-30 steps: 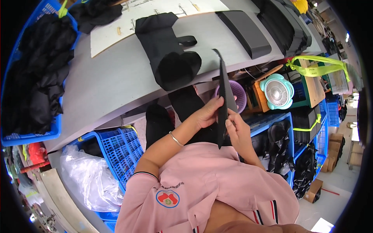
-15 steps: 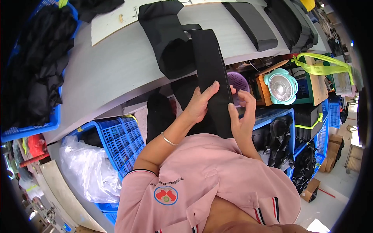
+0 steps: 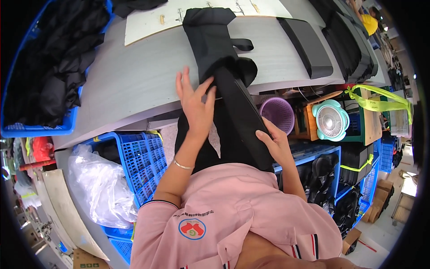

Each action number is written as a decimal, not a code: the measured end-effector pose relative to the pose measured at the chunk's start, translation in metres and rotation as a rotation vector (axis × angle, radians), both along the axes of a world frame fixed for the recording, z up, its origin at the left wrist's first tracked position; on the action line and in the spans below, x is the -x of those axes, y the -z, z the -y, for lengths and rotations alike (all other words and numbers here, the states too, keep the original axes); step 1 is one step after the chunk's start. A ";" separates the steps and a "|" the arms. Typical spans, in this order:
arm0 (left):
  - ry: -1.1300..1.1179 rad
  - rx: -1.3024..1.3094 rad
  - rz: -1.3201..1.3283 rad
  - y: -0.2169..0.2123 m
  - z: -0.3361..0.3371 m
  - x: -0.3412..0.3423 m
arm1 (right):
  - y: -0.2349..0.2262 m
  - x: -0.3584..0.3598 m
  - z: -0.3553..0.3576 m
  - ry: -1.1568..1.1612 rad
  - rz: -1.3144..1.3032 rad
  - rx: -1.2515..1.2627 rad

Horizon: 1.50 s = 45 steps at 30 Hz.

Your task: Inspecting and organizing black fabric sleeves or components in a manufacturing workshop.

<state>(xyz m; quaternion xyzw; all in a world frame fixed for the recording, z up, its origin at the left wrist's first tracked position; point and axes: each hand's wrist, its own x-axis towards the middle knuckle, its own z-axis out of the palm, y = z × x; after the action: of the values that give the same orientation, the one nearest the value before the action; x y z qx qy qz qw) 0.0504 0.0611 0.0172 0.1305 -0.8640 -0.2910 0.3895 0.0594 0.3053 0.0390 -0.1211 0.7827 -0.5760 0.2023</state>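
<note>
A long, stiff black panel point(image 3: 245, 119) slants from my lap up to the table edge. My right hand point(image 3: 274, 142) is closed on its near right side, thumb on top. At the panel's far end is the near end of a black fabric sleeve point(image 3: 208, 42), which lies on the table with a small strap loop point(image 3: 242, 44) at its side. Whether the panel's tip sits inside the sleeve or only against it, I cannot tell. My left hand point(image 3: 195, 107) is open with fingers spread, its fingertips beside the sleeve's near end and the panel's far left edge.
The grey table point(image 3: 134, 76) bears a white board point(image 3: 148, 24), a flat black panel point(image 3: 307, 47) and a stack of black panels point(image 3: 347, 49). Blue crates point(image 3: 145, 166) stand at both sides below. A purple basket point(image 3: 277, 115) and a small turquoise fan point(image 3: 330, 120) are at the right.
The panel's far end has come down to the sleeve's near end. My left hand has let go of the panel and moved left, opening. My right hand has taken hold of the panel.
</note>
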 end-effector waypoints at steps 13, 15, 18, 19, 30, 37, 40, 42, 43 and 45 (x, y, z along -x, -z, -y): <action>0.847 0.034 0.031 -0.041 -0.042 0.000 | 0.027 0.065 0.068 0.036 -0.835 -0.314; 0.832 0.069 0.001 -0.039 -0.038 -0.008 | 0.033 0.072 0.072 0.031 -0.784 -0.169; 0.601 -0.045 -0.052 -0.037 -0.029 -0.028 | 0.021 0.071 0.071 0.148 0.237 0.421; 0.601 -0.089 -0.131 -0.037 -0.025 -0.036 | 0.013 0.065 0.068 0.238 0.370 0.608; 0.404 -0.239 -0.114 -0.034 -0.064 -0.025 | -0.026 0.063 0.072 0.390 0.410 0.829; 0.384 -0.461 -0.188 -0.039 -0.073 -0.019 | -0.006 0.064 0.058 0.392 0.431 0.951; 0.407 -0.502 -0.248 -0.039 -0.073 -0.016 | 0.002 0.063 0.056 0.296 0.430 1.026; 0.412 -0.476 -0.260 -0.040 -0.073 -0.016 | 0.007 0.061 0.055 0.311 0.409 0.983; 0.413 -0.473 -0.256 -0.040 -0.073 -0.017 | 0.008 0.060 0.055 0.270 0.389 1.009; 0.414 -0.471 -0.266 -0.043 -0.074 -0.018 | 0.010 0.059 0.054 0.275 0.390 0.991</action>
<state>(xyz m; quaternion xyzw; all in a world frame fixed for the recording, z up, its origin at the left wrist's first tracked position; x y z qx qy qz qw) 0.0685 0.1346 0.0602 -0.0003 -0.7229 -0.5699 0.3908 0.0002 0.2515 0.0293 0.0105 0.3744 -0.9085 0.1853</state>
